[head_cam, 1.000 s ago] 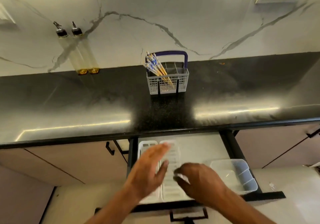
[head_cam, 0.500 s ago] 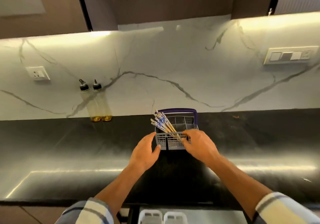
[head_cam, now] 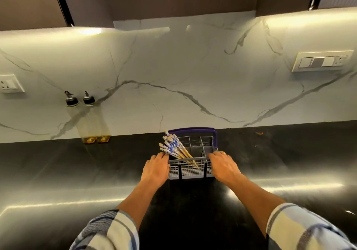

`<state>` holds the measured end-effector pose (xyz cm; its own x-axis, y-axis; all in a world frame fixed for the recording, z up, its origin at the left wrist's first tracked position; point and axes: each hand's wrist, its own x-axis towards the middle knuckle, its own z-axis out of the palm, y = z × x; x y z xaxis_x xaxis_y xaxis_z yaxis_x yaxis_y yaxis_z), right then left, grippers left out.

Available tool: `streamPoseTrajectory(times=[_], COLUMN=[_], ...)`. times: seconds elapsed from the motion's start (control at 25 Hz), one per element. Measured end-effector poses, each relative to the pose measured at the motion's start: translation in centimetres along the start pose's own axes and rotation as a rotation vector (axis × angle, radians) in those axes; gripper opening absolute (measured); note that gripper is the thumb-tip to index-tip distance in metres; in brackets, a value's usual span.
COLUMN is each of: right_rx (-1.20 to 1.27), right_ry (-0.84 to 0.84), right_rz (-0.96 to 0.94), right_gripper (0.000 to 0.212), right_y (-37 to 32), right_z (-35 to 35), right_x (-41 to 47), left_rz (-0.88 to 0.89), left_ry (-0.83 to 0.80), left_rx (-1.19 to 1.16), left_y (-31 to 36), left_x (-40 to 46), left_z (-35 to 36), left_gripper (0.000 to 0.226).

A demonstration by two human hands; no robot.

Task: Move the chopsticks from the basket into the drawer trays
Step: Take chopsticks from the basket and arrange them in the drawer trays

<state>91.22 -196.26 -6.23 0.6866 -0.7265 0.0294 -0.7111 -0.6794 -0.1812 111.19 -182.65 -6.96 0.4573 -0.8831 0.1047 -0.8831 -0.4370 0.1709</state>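
Note:
A grey plastic basket with a purple handle stands on the black counter near the marble wall. Several chopsticks with blue-and-white tops lean out of its left compartment, toward the upper left. My left hand grips the basket's left side, its fingertips just under the chopstick tops. My right hand grips the right side, fingers curled over the rim. The drawer and its trays are out of view.
Two oil bottles stand against the wall to the left of the basket. A socket sits on the wall at far left, a switch plate at upper right. Dark cabinets hang above.
My view rose from the open drawer to the counter. Both hands left the drawer trays, reached to the basket, and now close on its two sides.

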Motion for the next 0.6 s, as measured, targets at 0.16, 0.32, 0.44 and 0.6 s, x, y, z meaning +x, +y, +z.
streamPoseTrajectory(times=[0.16,0.32,0.44,0.6], right_rx=[0.034,0.061,0.075,0.075], right_ry=[-0.006,0.020,0.022,0.021], right_rz=[-0.015,-0.009,-0.010,-0.027], right_gripper=[0.030,0.027,0.026,0.028], right_y=[0.6,0.7,0.7,0.4], right_z=[0.9,1.3,1.3,1.3], right_x=[1.4,2.0,1.9,-0.2], left_rz=[0.022,0.063,0.062,0.101], left_ry=[0.014,0.040,0.025,0.020], left_rx=[-0.027,-0.060,-0.133,-0.145], left_y=[-0.7,-1.3,-1.7,-2.1], left_x=[1.7,2.4,2.2,0.3], left_z=[1.8,3.1,3.3,2.9], left_gripper=[0.032,0.027,0.025,0.023])
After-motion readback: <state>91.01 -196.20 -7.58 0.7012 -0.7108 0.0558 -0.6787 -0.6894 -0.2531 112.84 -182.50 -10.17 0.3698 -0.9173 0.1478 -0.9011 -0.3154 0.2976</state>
